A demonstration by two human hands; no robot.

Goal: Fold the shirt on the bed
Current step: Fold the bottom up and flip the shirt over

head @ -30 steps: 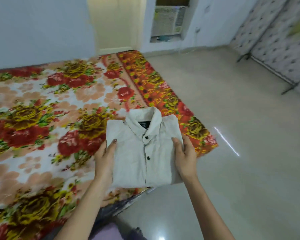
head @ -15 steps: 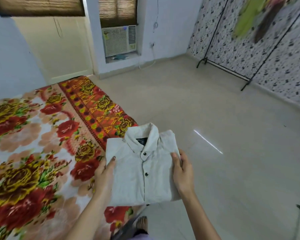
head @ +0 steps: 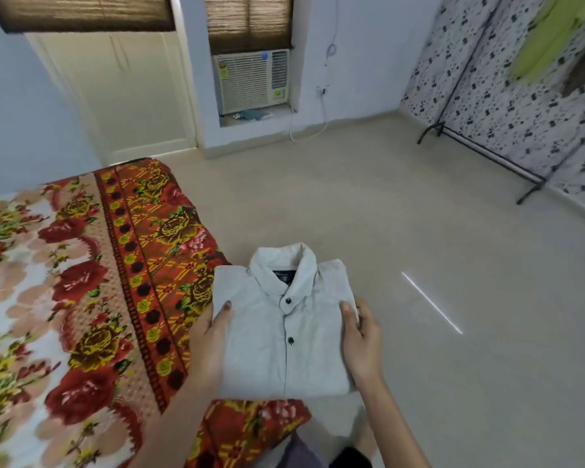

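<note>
Where the folded shirt (head: pixel 284 332) lay over the bed's corner a second ago, it now sits lifted, held level in front of the person and hanging mostly past the edge of the bed (head: pixel 81 298), above the floor (head: pixel 419 231). The left hand (head: pixel 213 336) clamps its left side, thumb on top and fingers hidden beneath; the right hand (head: pixel 360 339) grips the right side the same way. The shirt is a neat rectangle, collar up and away from the person, two dark buttons showing. The view has swung right, away from the bed, so folding looks finished and the shirt seems to be on its way elsewhere. Farther off stand a clothes rack (head: pixel 480 153) at the right and an air conditioner (head: pixel 252 81) in the far wall.
</note>
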